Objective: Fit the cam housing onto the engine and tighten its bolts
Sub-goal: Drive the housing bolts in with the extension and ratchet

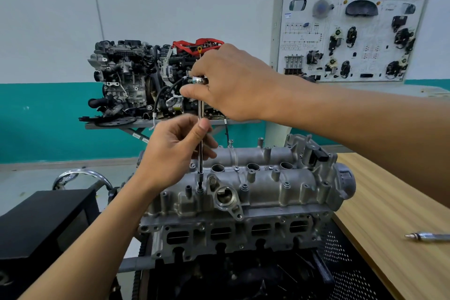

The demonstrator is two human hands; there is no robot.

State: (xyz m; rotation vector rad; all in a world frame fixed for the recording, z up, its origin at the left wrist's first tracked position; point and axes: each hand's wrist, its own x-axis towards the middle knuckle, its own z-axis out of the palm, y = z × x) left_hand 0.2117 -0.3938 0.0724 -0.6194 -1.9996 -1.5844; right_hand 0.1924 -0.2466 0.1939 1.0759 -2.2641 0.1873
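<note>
The engine (231, 234) fills the lower middle of the view on its stand. The grey cam housing (267, 190) sits along its top, running from near left to far right, with bolt heads showing along its edges. To the right a wooden table (394, 202) runs beside the engine. Behind, a second engine (126, 75) stands on a shelf against the teal and white wall. A training board (350, 31) of car parts hangs at the upper right, and a black case (43, 221) sits at the lower left. The right hand (233, 80) reaches in from the right, well above the housing. Its fingers and thumb are curled round the shiny top end of a long socket driver (200, 109). The left hand (173, 151) comes up from the lower left, just above the housing's near-left end. Its thumb and curled fingers pinch the driver's shaft partway down. The driver stands upright between the two hands. Its lower tip is seated on a bolt (200, 190) at the near-left corner of the housing, just left of the round flanged opening. A loose metal tool (428, 236) lies on the table at the right edge, well apart from both hands.
</note>
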